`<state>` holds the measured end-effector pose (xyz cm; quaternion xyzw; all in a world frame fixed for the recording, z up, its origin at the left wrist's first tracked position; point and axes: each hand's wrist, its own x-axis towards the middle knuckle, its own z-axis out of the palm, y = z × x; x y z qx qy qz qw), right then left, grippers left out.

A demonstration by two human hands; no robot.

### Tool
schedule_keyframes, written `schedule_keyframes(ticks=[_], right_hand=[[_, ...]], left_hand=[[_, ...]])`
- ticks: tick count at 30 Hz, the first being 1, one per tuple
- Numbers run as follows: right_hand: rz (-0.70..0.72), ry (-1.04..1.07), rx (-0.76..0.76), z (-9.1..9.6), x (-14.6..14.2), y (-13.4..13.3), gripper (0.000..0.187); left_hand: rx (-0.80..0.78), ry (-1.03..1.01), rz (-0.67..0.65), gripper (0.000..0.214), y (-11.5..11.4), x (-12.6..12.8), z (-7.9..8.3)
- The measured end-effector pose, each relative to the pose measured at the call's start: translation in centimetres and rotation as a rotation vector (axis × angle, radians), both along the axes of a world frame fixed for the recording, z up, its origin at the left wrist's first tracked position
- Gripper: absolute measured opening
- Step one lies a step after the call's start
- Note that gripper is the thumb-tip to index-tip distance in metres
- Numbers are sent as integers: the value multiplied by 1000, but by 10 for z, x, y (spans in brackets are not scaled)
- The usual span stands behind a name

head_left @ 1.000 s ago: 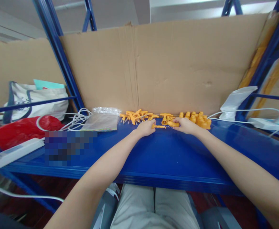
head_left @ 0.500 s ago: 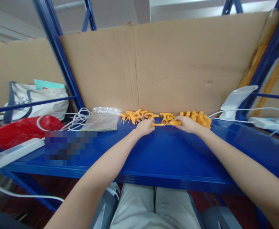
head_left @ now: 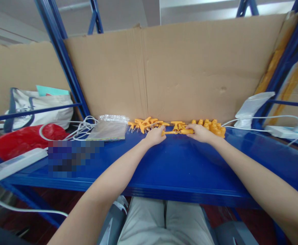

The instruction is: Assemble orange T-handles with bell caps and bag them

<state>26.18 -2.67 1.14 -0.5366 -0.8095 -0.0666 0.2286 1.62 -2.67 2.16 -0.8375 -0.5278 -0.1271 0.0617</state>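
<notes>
Over the back of the blue table, my left hand [head_left: 155, 136] is closed around the handle end of an orange corkscrew [head_left: 169, 132], its spiral lying sideways and pointing right. My right hand [head_left: 200, 132] pinches an orange tube-shaped sleeve [head_left: 187, 131], in line with the spiral. Whether the spiral's tip is inside the sleeve I cannot make out. Behind my left hand lies a pile of orange T-handled pieces [head_left: 145, 123] with small metal chains. Several more T-shaped pieces [head_left: 177, 124] lie between my hands. Orange sleeves [head_left: 215, 127] are heaped beyond my right hand.
A tall cardboard sheet [head_left: 184, 68] closes off the back of the blue table [head_left: 169, 166]. To the left are a clear plastic bag [head_left: 109, 129], white cables [head_left: 84, 127], a red bag [head_left: 47, 131] and a power strip [head_left: 18, 163]. A white pouch [head_left: 251, 109] leans at right.
The gap between the spiral and the sleeve looks smaller, with the spiral nearly level with the sleeve. Both hands have stayed almost in place.
</notes>
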Motion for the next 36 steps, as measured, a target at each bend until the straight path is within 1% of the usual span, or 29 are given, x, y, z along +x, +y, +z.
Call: schedule_keyframes(ticks=[2,6,9,13,16,19,21,24,26,29,33,36], right_hand=[[60,21,8,-1,-3,-1,28],[169,45,2,-1,-9,-3,26],[177,104,-22,0,-11,-3,28],[153,183,-96,0,-10,-3,31],[131,304,-128,-2,-7,-1,38],[154,468,-214,-3,-4,0,46],[177,583,-294,-2,-3,0,43],[206,735,-407,3,-5,-3,36],[193,809,-455,6,-7,-6,38],[117,867,-495,10,-11,-12,50],[23,827,-572,9,-13,-14,60],[-19,806,-614,7,-13,-10,65]], left_hand=[[9,0,-21,33,1,0,-1],[59,-23,-124,32,4,0,-4],[101,-63,-163,32,5,-1,-4],[124,-86,-147,31,4,0,-3],[118,-82,-119,31,4,0,-4],[111,-96,-97,31,8,-1,-5],[127,-120,-95,30,11,-3,-7],[184,-171,-127,30,15,-5,-8],[216,-203,-149,31,16,-6,-8],[239,-232,-168,32,16,-5,-8],[239,-235,-176,33,16,-5,-9],[226,-243,-177,32,17,-5,-9]])
